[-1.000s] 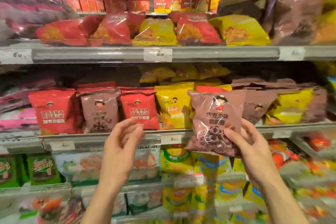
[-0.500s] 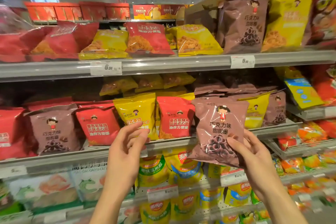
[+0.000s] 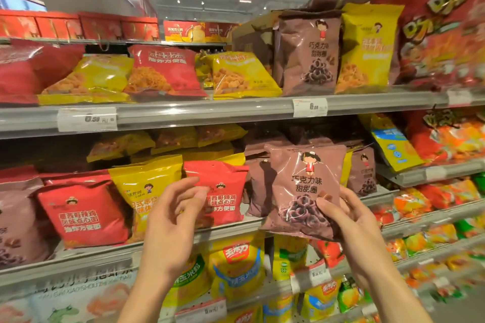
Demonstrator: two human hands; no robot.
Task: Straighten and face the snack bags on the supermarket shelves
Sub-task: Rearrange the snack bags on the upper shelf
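My right hand point(image 3: 349, 220) grips the lower right corner of a brown chocolate-ring snack bag point(image 3: 304, 183), holding it upright and face-forward in front of the middle shelf point(image 3: 231, 233). My left hand point(image 3: 175, 215) is raised with relaxed fingers, empty, just in front of a red snack bag point(image 3: 223, 186) standing on that shelf. Beside the red one stand a yellow bag point(image 3: 141, 183) and another red bag point(image 3: 81, 212). More brown bags point(image 3: 258, 186) stand behind the held one.
The upper shelf point(image 3: 210, 110) carries leaning red and yellow bags, plus an upright brown bag point(image 3: 309, 52) and yellow bag point(image 3: 367, 47). Lower shelves hold yellow and green packs point(image 3: 236, 267). Price tags point(image 3: 310, 107) line the shelf edges. Orange and red bags fill the right bay point(image 3: 446, 139).
The view has swung right and closer to the shelves. My right hand keeps hold of the brown bag and my left hand has shifted right, from the yellow bag to the red one.
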